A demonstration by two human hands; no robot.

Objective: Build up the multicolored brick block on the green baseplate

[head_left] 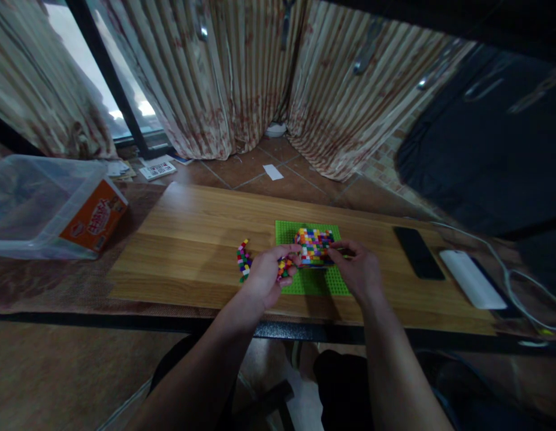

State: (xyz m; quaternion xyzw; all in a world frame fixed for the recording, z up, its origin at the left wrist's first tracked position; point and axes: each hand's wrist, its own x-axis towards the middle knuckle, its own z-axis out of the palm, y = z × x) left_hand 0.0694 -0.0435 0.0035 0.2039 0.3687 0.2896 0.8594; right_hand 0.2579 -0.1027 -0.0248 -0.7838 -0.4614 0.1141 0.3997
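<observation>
Wood tbl (192, 227), R fingers (348, 245) at brick block (314, 245) edge, gap to phone (419, 253)

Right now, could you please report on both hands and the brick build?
Left hand cupping loose bricks. Right hand at right edge of brick build. Build on green baseplate. Curved brick row left of baseplate, seemingly clear.

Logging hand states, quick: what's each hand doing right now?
Left hand: curled, holding small multicoloured plastic bricks.
Right hand: at the right edge of the boxy multicoloured plastic-brick block; grip cannot be told.
</observation>
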